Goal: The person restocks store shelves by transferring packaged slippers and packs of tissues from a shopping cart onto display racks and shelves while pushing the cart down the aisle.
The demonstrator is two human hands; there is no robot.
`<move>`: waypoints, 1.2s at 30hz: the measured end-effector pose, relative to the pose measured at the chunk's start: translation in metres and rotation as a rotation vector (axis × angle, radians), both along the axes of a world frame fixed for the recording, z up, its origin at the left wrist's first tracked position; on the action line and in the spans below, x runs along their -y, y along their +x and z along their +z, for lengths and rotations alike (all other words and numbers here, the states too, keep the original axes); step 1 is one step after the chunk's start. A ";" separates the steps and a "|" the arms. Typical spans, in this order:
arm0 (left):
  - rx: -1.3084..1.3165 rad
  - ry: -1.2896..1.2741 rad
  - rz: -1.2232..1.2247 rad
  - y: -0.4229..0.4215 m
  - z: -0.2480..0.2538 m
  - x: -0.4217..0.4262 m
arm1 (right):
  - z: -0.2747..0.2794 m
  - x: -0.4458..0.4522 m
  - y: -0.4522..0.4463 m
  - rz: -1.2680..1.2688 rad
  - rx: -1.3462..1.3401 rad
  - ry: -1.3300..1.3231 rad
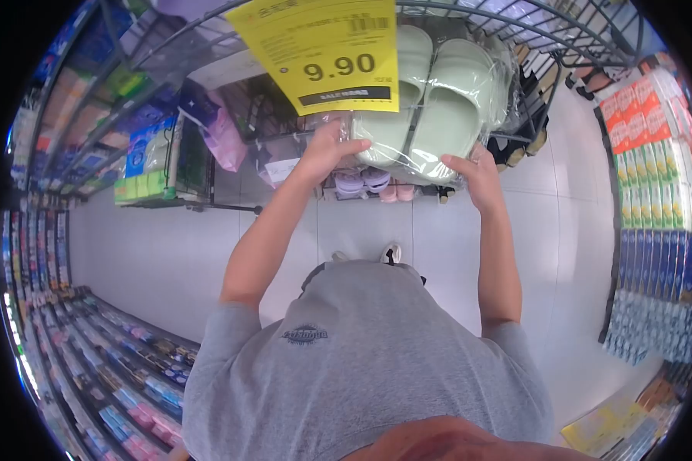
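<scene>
A pair of pale green slippers (447,115) in clear plastic wrap lies at the front of a wire rack, heels toward me. My left hand (327,154) grips the left edge of the pack, thumb on top of the near end of one slipper. On the opposite side my right hand (475,170) holds the near right corner, its thumb pressed on the plastic. The fingers of both hands are hidden under the pack. A yellow price sign (331,61) reading 9.90 hangs over the left slipper and covers part of it.
Dark wire bars (507,23) of the rack curve across the top. Lilac shoes (363,182) and pink shoes (397,193) show below the pack. Stacked packaged goods (653,184) stand on the right, and long shelves of goods (123,384) run along the lower left.
</scene>
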State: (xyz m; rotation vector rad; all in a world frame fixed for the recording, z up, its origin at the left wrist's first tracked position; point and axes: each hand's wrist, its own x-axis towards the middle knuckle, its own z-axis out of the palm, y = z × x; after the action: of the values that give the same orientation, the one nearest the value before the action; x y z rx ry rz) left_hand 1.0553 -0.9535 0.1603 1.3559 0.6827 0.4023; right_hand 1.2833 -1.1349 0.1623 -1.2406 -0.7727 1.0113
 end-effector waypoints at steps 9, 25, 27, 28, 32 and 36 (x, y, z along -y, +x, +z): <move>0.092 0.070 0.325 -0.048 0.006 -0.050 | 0.011 -0.106 -0.016 0.201 0.142 -0.009; -0.749 0.748 0.609 -0.075 0.001 -0.086 | 0.032 -0.194 -0.092 0.232 0.368 -0.148; -0.719 0.793 0.613 -0.075 0.000 -0.074 | 0.022 -0.200 -0.100 0.200 0.239 -0.210; -0.691 0.841 0.626 -0.073 -0.001 -0.071 | 0.018 -0.201 -0.102 0.210 0.341 -0.231; -0.597 1.060 0.698 -0.072 -0.011 -0.069 | -0.002 -0.196 -0.102 0.197 0.573 -0.101; -0.489 1.100 0.736 -0.069 -0.013 -0.067 | 0.000 -0.194 -0.107 0.085 0.745 0.031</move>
State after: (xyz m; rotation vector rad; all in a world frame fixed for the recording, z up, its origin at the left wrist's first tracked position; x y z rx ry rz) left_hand 0.9860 -0.8868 0.1475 2.2444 1.5015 1.1691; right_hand 1.1762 -0.9409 0.1625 -1.5833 -1.4135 0.5795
